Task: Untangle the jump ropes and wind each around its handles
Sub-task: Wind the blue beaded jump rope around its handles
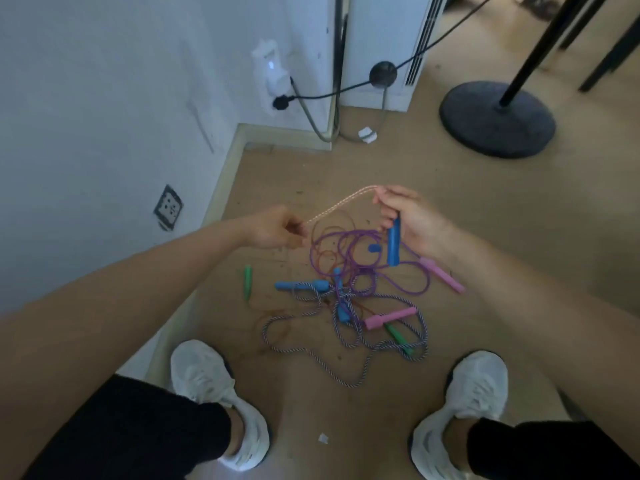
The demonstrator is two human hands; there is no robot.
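Note:
My right hand [412,220] grips a blue handle [393,242] upright and pinches the end of a pink-white rope [341,202]. That rope stretches to my left hand [277,228], which pinches it at the other end. Below on the floor lies a tangle: a purple rope [349,261], a blue-white braided rope [346,344], thin orange cord, blue handles [301,285], pink handles [389,317] and green handles [248,280].
I stand over the pile, white shoes [207,379] on both sides. A white wall with sockets [168,206] runs along the left. A white appliance [381,46] with black cables and a round black stand base [497,119] are behind the pile.

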